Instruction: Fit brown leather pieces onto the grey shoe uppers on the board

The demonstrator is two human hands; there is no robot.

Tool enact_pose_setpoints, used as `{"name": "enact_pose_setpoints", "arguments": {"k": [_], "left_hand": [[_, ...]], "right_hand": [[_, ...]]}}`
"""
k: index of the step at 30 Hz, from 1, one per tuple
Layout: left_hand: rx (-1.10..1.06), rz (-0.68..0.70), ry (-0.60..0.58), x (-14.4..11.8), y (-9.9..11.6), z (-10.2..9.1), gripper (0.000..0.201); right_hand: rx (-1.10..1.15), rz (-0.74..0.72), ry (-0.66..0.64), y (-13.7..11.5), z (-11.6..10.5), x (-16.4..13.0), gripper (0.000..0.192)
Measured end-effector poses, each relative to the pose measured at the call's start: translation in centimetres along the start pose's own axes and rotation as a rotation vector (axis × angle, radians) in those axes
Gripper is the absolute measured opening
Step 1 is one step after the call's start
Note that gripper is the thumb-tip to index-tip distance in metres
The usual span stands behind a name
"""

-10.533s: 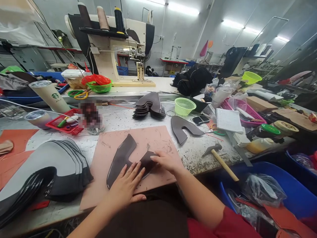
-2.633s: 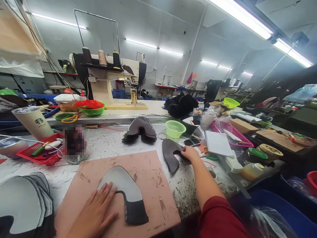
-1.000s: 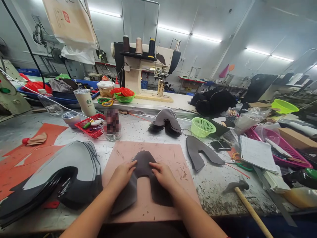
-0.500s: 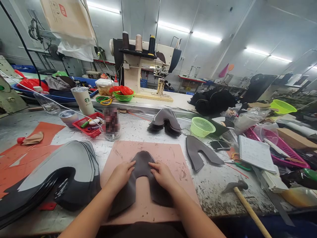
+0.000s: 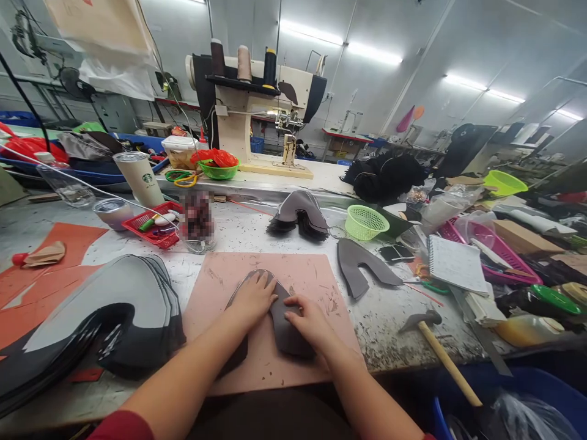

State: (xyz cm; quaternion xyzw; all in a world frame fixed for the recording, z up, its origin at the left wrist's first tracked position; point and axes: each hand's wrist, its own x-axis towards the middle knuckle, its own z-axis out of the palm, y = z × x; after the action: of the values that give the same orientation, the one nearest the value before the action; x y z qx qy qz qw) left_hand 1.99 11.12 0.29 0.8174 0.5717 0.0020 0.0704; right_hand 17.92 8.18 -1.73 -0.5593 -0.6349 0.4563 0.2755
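A dark grey, arch-shaped shoe upper piece [image 5: 292, 337] lies on the pink mat [image 5: 316, 269] in front of me, its curved end pointing away. My left hand [image 5: 257, 298] rests flat over the curved end, fingers stretched forward, covering much of it. On the piece's right leg, my right hand [image 5: 309, 319] touches the outer edge, thumb and forefinger apart. To the left is a thick stack of grey and black upper pieces [image 5: 142, 287]. A single grey piece [image 5: 362, 264] lies right of the mat, and a smaller stack [image 5: 300, 211] sits beyond it.
A hammer [image 5: 443, 351] lies at the bench's right front edge, near a notebook [image 5: 456, 264] and a steel ruler [image 5: 493, 351]. Behind are a green basket [image 5: 367, 222], a red tray [image 5: 151, 229], a tumbler [image 5: 140, 180] and a sewing machine [image 5: 229, 131].
My left hand has moved from the piece's left edge onto its curved top and flattened. My right hand has slid down towards the right leg and loosened. The view has shifted slightly.
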Motion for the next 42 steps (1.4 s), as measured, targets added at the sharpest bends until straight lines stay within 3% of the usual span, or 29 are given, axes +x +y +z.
{"name": "enact_pose_setpoints", "arguments": {"k": [3, 6, 15, 19, 22, 24, 28, 31, 34, 36, 40, 42], "left_hand": [[0.038, -0.008, -0.018, 0.1, 0.3, 0.7, 0.044], [0.058, -0.020, -0.024, 0.0, 0.4, 0.8, 0.049], [0.137, -0.039, -0.024, -0.3, 1.3, 1.2, 0.088], [0.154, -0.044, -0.035, -0.4, 1.6, 1.5, 0.097], [0.156, -0.046, -0.044, -0.4, 1.8, 1.4, 0.099], [0.155, -0.041, -0.048, -0.3, 1.8, 1.0, 0.096], [0.154, -0.042, -0.060, 0.0, 1.6, 0.2, 0.069], [0.154, -0.033, -0.060, 0.3, 1.7, 0.0, 0.055], [0.143, -0.017, -0.070, 0.7, 1.7, -0.2, 0.066], [0.132, 0.002, -0.085, 1.3, 1.0, -0.5, 0.068], [0.118, 0.105, -0.119, 2.1, -2.0, -1.4, 0.038], [0.116, 0.175, -0.124, 1.7, -3.7, -1.5, 0.035]], "right_hand": [[0.178, 0.191, 0.043, 1.7, -0.5, -3.6, 0.020], [0.223, 0.259, 0.085, 2.3, -0.6, -6.1, 0.015], [-0.158, 0.053, 0.154, 1.4, -1.4, -6.8, 0.011], [-0.314, 0.042, 0.113, 0.9, -1.4, -6.8, 0.010], [-0.538, -0.058, 0.116, 0.6, -1.2, -6.9, 0.018], [-0.691, -0.217, 0.086, 0.7, -1.0, -7.1, 0.031], [-0.867, -0.531, -0.165, 1.2, -1.0, -7.7, 0.049], [-0.944, -0.531, -0.283, 0.2, -1.9, -8.0, 0.048], [-0.962, -0.436, -0.397, -2.1, -2.7, -7.2, 0.037], [-0.904, -0.364, -0.344, -3.5, -2.6, -5.6, 0.032], [-0.728, -0.382, -0.042, -3.4, 0.0, -1.9, 0.041], [-0.739, -0.412, -0.055, -2.4, 1.7, -0.8, 0.046]]}}
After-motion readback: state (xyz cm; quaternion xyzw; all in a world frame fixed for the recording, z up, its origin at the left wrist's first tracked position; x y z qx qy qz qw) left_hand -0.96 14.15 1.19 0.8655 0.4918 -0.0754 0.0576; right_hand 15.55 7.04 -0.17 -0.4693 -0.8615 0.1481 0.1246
